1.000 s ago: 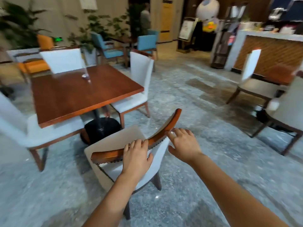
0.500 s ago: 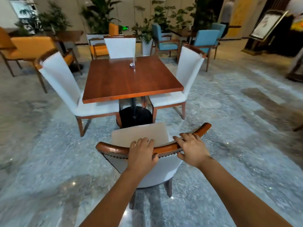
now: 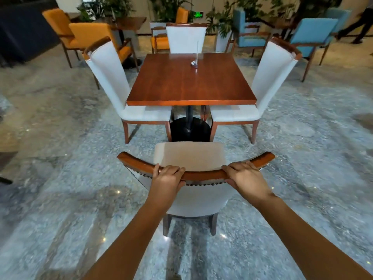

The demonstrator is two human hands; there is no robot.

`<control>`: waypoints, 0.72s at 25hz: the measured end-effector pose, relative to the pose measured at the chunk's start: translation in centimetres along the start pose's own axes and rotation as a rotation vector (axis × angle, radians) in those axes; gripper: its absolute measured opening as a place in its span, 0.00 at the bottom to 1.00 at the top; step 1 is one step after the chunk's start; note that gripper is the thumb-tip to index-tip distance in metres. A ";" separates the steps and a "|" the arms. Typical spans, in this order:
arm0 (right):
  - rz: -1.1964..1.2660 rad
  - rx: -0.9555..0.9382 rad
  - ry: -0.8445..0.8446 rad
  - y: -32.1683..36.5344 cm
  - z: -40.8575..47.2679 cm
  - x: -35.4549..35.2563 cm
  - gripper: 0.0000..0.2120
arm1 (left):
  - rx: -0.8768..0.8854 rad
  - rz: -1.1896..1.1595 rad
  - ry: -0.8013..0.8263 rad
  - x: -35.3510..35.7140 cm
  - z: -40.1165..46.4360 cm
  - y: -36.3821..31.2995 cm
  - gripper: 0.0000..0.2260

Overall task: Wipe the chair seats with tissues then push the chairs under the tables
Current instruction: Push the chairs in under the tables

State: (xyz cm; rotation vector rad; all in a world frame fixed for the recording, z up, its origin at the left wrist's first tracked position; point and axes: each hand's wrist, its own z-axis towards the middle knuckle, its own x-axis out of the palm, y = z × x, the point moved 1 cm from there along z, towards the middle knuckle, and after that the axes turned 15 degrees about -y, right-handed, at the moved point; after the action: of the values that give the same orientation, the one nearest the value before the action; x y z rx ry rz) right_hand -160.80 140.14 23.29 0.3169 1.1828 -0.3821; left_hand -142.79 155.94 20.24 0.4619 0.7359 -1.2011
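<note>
A white upholstered chair (image 3: 189, 156) with a curved wooden top rail stands right in front of me, its beige seat facing a square brown wooden table (image 3: 191, 81). My left hand (image 3: 166, 179) grips the rail left of centre. My right hand (image 3: 245, 177) grips it right of centre. The seat's front edge sits short of the table's near edge, by the black round base. No tissue is visible in either hand.
White chairs stand tucked at the table's left (image 3: 113, 81), right (image 3: 270, 77) and far side (image 3: 185, 39). A small stand (image 3: 195, 62) sits on the tabletop. Orange chairs (image 3: 88, 35) and blue chairs (image 3: 310, 33) lie beyond. A person (image 3: 359, 23) walks at far right. Grey stone floor surrounds everything.
The chair has swung round from an angle until it squarely faces the table. My right hand has closed onto the rail, and both hands have spread further apart.
</note>
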 end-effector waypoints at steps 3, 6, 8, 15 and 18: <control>0.005 0.009 -0.005 -0.8 0.4 0.6 0.16 | 0.018 0.008 -0.020 0.5 0.4 -0.1 0.20; 0.011 0.001 -0.055 -1.6 1.3 1.2 0.15 | 0.019 0.034 -0.014 1.4 1.1 0.1 0.20; 0.021 0.005 -0.064 -2.1 2.2 1.5 0.14 | 0.017 0.048 -0.004 2.2 1.7 0.5 0.20; 0.022 0.007 -0.049 -5.1 7.8 3.5 0.15 | 0.017 0.063 0.017 6.5 6.4 2.6 0.20; 0.019 0.001 -0.056 -7.0 11.3 4.9 0.16 | 0.031 0.072 -0.012 9.3 9.2 4.0 0.20</control>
State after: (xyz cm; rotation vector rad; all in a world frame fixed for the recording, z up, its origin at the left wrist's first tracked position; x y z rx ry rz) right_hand -152.92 128.43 22.37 0.3160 1.1240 -0.3730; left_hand -134.92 144.79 19.58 0.5021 0.6858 -1.1485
